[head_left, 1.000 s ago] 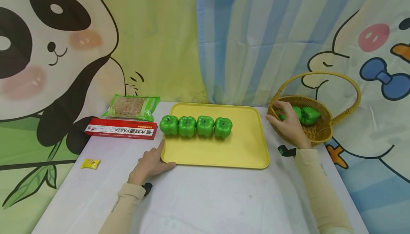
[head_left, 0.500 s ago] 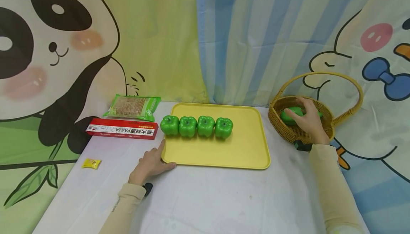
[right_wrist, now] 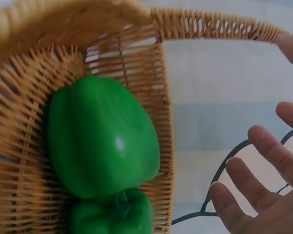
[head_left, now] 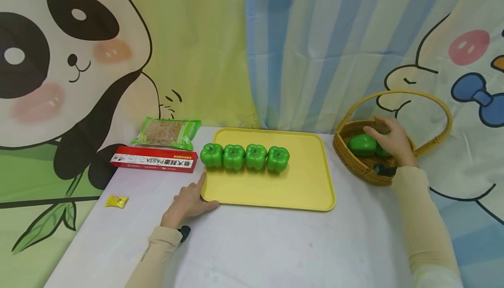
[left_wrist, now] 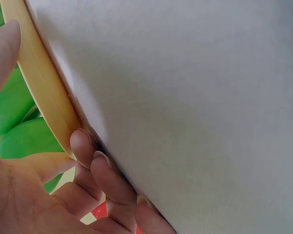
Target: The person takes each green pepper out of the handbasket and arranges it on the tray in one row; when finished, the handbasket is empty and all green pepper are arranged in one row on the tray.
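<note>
Several green bell peppers [head_left: 256,156] stand in a row along the left and middle of the yellow tray [head_left: 271,194]. My left hand [head_left: 190,201] rests at the tray's front left corner, thumb and a finger along the rim; its fingers [left_wrist: 112,183] reach past the edge in the left wrist view. Over the right side of a wicker basket [head_left: 356,170] hovers my right hand [head_left: 395,141], fingers spread and holding nothing. Inside the basket lie a large green bell pepper [right_wrist: 105,139] and another green pepper [right_wrist: 112,219] touching it, partly cut off in the right wrist view.
The basket's tall handle [head_left: 417,95] arches behind the right hand. A red pasta box [head_left: 153,159] and a green-edged noodle packet [head_left: 169,132] lie left of the tray. A small yellow wrapped packet [head_left: 116,201] sits nearer the table's left edge. Printed curtains hang close behind.
My right hand has moved rightward from the basket's left rim, across the peppers, to its right side. The left hand stays at the tray corner. The head view has shifted slightly.
</note>
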`<state>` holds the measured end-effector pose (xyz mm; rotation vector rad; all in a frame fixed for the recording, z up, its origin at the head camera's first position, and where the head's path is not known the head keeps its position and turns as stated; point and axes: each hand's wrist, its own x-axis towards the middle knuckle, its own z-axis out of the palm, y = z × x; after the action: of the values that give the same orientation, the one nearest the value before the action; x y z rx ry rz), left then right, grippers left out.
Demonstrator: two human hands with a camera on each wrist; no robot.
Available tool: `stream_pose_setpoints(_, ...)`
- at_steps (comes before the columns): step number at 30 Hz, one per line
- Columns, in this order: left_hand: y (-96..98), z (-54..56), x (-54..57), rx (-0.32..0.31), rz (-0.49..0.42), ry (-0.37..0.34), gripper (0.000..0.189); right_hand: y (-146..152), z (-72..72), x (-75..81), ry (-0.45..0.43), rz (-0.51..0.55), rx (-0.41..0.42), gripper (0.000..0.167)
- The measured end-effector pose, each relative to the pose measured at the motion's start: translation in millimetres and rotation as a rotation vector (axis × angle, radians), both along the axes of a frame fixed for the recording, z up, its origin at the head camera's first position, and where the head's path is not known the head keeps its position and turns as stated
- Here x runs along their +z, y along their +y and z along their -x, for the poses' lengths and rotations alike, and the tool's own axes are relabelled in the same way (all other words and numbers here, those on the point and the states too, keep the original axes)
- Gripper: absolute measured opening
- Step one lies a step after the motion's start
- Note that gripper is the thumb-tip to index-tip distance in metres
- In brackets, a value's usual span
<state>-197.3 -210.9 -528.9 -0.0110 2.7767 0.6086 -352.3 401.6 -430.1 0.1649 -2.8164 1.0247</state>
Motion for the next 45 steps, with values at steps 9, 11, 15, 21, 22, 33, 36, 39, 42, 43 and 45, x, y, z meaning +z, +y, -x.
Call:
stream_pose_setpoints(9,2.0,1.5,2.3,0.003,0.011,0.007,0.116,6.7,13.1,-4.9,-0.041,-0.066,0.010,0.077)
stream_pose_setpoints(11,2.3,1.3,2.0,0.004,0.005,0.006,0.116,7.9,13.7,-7.4,-0.062,-0.064,0.005,0.078)
stream_pose_setpoints(15,2.2,-0.1,-0.5,0.007,-0.001,0.004,0.117,10.0,13.4,-13.0,-0.107,-0.050,0.003,0.079)
stream_pose_setpoints(21,2.3,-1.6,-3.4,0.010,0.002,0.020,0.116,12.2,11.5,-19.3,-0.172,-0.029,-0.003,0.086)
stream_pose_setpoints(22,2.3,-1.7,-3.3,0.010,0.002,0.022,0.116,12.4,11.1,-19.9,-0.183,-0.028,-0.005,0.087)
stream_pose_setpoints(33,1.5,-2.8,-0.6,0.017,0.007,0.015,0.116,16.2,15.1,-30.4,-0.355,-0.063,0.021,0.093)
stream_pose_setpoints(36,1.8,-2.9,-0.8,0.021,0.009,0.009,0.116,18.1,17.0,-33.4,-0.344,-0.090,0.040,0.091)
stream_pose_setpoints(39,1.8,-2.6,-1.0,0.022,0.009,0.007,0.116,20.0,17.9,-35.0,-0.330,-0.122,0.063,0.088)
stream_pose_setpoints(42,1.8,-2.1,-0.9,0.022,0.008,0.011,0.116,20.2,17.5,-33.9,-0.329,-0.128,0.083,0.083)
stream_pose_setpoints(43,1.6,-1.9,-0.8,0.021,0.008,0.013,0.116,19.9,17.4,-33.2,-0.330,-0.128,0.087,0.082)
stream_pose_setpoints(45,1.3,-1.6,-0.8,0.020,0.009,0.019,0.117,19.2,17.8,-32.0,-0.332,-0.128,0.095,0.078)
